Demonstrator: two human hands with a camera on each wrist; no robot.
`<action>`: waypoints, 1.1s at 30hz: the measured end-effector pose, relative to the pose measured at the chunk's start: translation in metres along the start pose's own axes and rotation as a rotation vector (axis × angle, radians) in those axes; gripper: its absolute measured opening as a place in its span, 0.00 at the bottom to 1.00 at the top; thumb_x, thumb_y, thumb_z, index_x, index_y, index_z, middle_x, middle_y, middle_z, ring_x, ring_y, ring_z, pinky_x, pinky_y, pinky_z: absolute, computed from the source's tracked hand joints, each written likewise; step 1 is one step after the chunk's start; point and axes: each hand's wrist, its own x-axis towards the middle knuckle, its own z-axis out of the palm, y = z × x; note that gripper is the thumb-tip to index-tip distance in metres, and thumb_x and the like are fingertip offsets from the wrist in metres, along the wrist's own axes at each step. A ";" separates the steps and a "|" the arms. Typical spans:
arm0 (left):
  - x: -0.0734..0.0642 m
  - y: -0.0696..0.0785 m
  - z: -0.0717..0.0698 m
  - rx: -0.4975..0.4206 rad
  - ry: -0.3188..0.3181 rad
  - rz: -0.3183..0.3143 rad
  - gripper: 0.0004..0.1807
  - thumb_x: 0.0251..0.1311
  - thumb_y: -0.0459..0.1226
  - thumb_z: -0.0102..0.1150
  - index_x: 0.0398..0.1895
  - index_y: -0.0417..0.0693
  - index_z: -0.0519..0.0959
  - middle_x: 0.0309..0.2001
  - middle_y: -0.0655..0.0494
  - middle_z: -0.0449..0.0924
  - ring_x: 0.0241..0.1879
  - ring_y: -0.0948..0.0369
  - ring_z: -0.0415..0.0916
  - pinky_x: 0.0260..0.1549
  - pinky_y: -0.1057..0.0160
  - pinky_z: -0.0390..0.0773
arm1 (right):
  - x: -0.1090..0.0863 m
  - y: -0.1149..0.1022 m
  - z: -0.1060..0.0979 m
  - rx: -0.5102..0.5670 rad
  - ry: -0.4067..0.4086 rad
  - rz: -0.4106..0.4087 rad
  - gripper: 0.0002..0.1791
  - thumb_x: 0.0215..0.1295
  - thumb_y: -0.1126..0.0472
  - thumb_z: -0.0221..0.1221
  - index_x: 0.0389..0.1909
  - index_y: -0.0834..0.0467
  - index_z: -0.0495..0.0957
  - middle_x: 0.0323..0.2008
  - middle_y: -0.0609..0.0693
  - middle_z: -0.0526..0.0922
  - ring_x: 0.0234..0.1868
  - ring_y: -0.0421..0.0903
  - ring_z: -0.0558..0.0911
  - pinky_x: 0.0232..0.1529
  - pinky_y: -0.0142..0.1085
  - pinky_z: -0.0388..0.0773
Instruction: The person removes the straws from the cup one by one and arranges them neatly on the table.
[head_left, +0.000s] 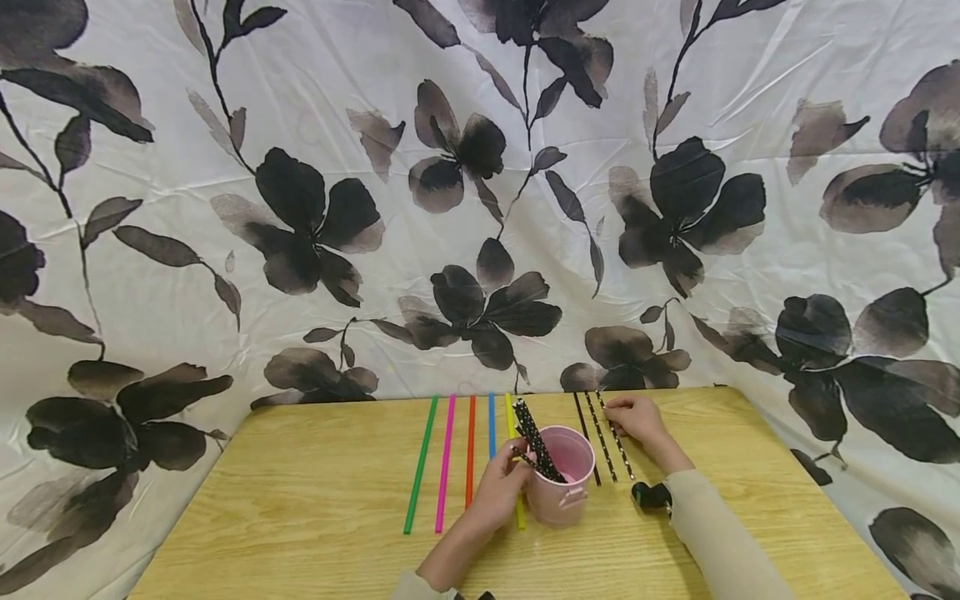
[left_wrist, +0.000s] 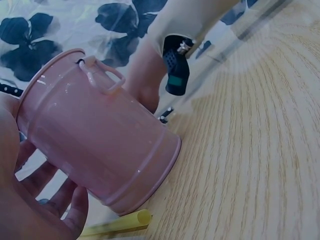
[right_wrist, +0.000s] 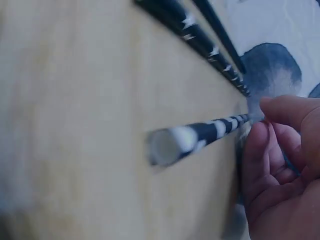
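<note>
A pink bucket (head_left: 557, 500) stands on the table, holding several black straws with white patterns (head_left: 536, 442). My left hand (head_left: 501, 483) grips the bucket's left side, its fingers spread along the wall in the left wrist view. One dotted straw (head_left: 522, 456) leans over the rim beside that hand. Right of the bucket lie three black straws, side by side. At the far end of the rightmost, a black straw with white dots (right_wrist: 205, 132), my right hand (head_left: 636, 419) pinches with thumb and forefinger; the exact contact is partly hidden.
Left of the bucket, green (head_left: 421, 467), pink (head_left: 446, 467), red (head_left: 470, 450), blue (head_left: 492, 425) and yellow (head_left: 521, 517) straws lie in a row on the wooden table (head_left: 300, 500). A floral cloth (head_left: 480, 233) hangs along the table's far edge.
</note>
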 end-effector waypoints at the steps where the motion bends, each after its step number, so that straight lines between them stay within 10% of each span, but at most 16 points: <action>1: 0.001 -0.001 0.000 -0.001 0.001 0.002 0.17 0.64 0.30 0.49 0.56 0.39 0.73 0.47 0.48 0.78 0.41 0.61 0.74 0.40 0.61 0.75 | 0.000 -0.002 -0.001 0.022 -0.003 0.008 0.12 0.61 0.67 0.62 0.42 0.71 0.79 0.25 0.55 0.80 0.20 0.42 0.74 0.20 0.32 0.73; 10: -0.010 0.034 0.001 0.024 0.003 -0.017 0.18 0.64 0.29 0.49 0.57 0.37 0.72 0.49 0.44 0.78 0.45 0.57 0.75 0.45 0.57 0.75 | -0.007 -0.051 -0.006 0.027 -0.048 -0.080 0.15 0.67 0.63 0.59 0.49 0.71 0.78 0.37 0.66 0.79 0.28 0.53 0.78 0.29 0.41 0.78; 22: -0.008 0.035 0.000 0.019 0.008 -0.009 0.17 0.66 0.30 0.47 0.57 0.36 0.72 0.50 0.43 0.78 0.44 0.59 0.75 0.44 0.57 0.76 | -0.052 -0.156 0.003 0.014 -0.274 -0.259 0.15 0.66 0.61 0.61 0.48 0.68 0.80 0.34 0.55 0.81 0.30 0.47 0.79 0.39 0.45 0.81; 33: -0.012 0.034 0.001 0.016 -0.002 -0.018 0.18 0.64 0.29 0.47 0.57 0.38 0.72 0.51 0.43 0.78 0.46 0.58 0.75 0.45 0.59 0.74 | -0.087 -0.165 0.030 0.053 -0.363 -0.270 0.14 0.64 0.64 0.62 0.47 0.67 0.80 0.39 0.57 0.82 0.37 0.56 0.82 0.37 0.43 0.82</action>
